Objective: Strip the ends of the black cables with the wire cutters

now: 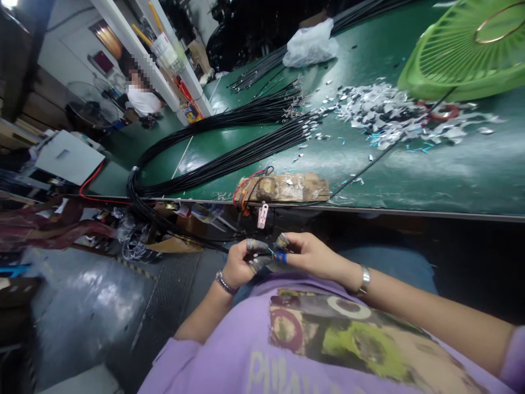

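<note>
My left hand [241, 262] and my right hand [311, 254] meet in front of my chest, just below the edge of the green table [451, 175]. Both have taped fingertips, one wrapped in blue. They pinch a thin black cable end [268, 253] between them; its exact tip is too small to make out. The cable runs left toward a hanging loop of black cables [143, 202]. A long bundle of black cables [246, 153] lies across the table above my hands.
A worn wooden block [287, 189] with red wires sits at the table edge. Cut scraps [381, 112] litter the top beside a green fan [463, 49] and a white plastic bag [309, 44]. A seated person [141, 98] is at the far left.
</note>
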`<state>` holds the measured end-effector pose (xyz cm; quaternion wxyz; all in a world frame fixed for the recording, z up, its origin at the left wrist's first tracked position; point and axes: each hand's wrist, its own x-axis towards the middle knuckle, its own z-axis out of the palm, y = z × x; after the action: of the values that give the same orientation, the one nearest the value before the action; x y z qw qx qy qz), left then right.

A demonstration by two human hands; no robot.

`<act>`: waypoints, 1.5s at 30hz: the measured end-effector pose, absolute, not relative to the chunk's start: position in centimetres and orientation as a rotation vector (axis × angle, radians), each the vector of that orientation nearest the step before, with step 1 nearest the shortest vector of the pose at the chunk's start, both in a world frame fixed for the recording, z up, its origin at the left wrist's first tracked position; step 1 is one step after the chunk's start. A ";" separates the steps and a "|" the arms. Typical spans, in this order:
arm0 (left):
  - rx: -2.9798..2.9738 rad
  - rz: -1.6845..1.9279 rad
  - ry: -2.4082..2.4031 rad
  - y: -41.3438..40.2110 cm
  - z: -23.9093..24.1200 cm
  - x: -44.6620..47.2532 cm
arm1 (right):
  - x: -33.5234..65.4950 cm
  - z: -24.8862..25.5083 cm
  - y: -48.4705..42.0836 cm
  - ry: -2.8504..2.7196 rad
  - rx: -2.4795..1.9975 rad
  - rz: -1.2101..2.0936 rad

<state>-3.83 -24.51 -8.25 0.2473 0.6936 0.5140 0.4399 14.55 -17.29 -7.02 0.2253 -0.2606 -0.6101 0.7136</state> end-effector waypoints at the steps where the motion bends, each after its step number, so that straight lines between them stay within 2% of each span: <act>1: 2.015 1.270 1.445 -24.6 -8.6 -3.7 | 14.5 -7.0 -17.3 -1.675 -0.743 1.944; 4: 2.326 1.409 1.616 -24.7 -9.3 -3.2 | 14.4 -7.0 -17.4 -1.656 -0.781 1.895; 6: 2.335 1.378 1.707 -24.8 -9.4 -2.9 | 14.3 -6.9 -17.4 -1.686 -0.781 1.803; 14: 1.425 1.200 1.593 -24.9 -8.0 -2.8 | 14.0 -6.8 -17.5 -1.902 -0.705 1.479; 23: 1.190 1.200 1.496 -25.4 -8.1 -3.3 | 13.2 -7.7 -18.0 -2.145 -0.616 1.063; 28: 1.184 1.181 1.465 -25.4 -8.2 -3.3 | 13.4 -7.9 -18.1 -2.087 -0.671 1.096; 34: 1.212 1.164 1.446 -25.3 -7.9 -3.1 | 13.0 -7.6 -18.3 -2.013 -0.721 1.297; 40: 1.181 1.177 1.469 -25.2 -8.0 -3.2 | 13.5 -6.8 -18.5 -2.095 -0.563 1.241; 45: 1.185 1.160 1.482 -25.2 -8.1 -3.3 | 13.8 -7.4 -18.2 -2.097 -0.696 1.130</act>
<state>-3.28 -25.17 -8.14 0.4429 0.4776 0.5975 0.4678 13.85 -18.22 -7.36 0.3241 -0.2653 -0.7993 0.4309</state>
